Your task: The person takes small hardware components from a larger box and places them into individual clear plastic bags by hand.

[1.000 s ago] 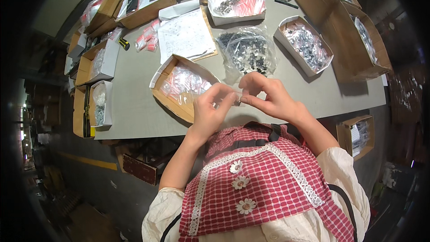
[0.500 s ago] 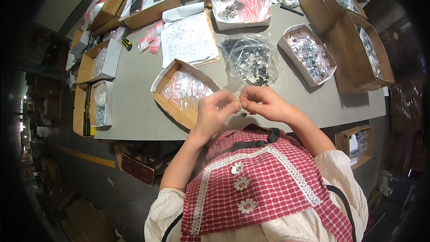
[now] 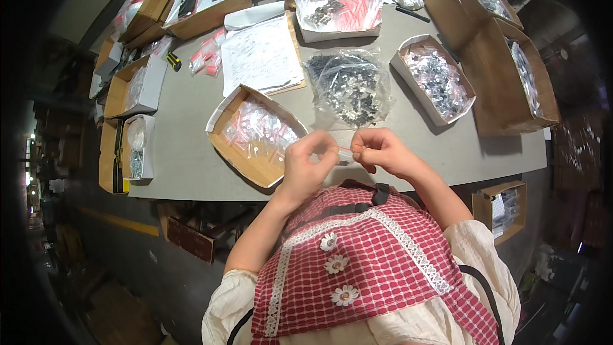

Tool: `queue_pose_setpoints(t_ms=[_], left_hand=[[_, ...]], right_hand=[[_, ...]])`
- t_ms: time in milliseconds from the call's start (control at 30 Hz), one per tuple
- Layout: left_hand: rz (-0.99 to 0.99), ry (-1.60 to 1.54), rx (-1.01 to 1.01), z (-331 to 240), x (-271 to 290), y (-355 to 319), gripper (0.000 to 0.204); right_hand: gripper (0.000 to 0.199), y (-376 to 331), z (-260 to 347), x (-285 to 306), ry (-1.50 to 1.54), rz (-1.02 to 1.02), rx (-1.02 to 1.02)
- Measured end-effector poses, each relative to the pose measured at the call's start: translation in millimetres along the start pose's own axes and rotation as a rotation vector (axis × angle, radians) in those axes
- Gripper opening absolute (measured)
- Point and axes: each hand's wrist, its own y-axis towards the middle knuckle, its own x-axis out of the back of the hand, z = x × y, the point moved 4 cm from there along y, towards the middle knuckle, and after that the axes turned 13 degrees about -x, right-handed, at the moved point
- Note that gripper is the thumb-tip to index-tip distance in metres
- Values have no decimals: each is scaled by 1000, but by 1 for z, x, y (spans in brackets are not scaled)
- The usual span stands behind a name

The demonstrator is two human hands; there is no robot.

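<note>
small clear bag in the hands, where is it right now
In the head view, the small clear bag sits centre, pinched between the left hand and right hand at the table edge.

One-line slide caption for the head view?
Both hands, left hand and right hand, pinch a small clear bag above the grey table.

Left hand (image 3: 308,165): fingers curled, pinching one end of a small clear bag (image 3: 345,153) at the near edge of the grey table (image 3: 185,147).
Right hand (image 3: 381,151): pinching the bag's other end, close to the left hand.
Open cardboard box (image 3: 254,135): just left of the hands, holding small pink-edged bags.
Clear sack of dark parts (image 3: 350,86): beyond the hands.
Apron (image 3: 364,262): red check with lace trim and flower buttons.
</note>
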Motion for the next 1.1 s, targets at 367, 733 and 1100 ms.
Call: queue_pose_setpoints(t_ms=[367,733,1100], left_hand=[[106,1585,52,79,116,-27,26],[-43,818,-165,30,92,-16,12],[74,337,-9,-11,35,-7,40]], right_hand=[[15,-37,-12,96,306,-633,325],[23,43,-3,3,-96,-166,178],[33,57,14,-29,-206,14,229]])
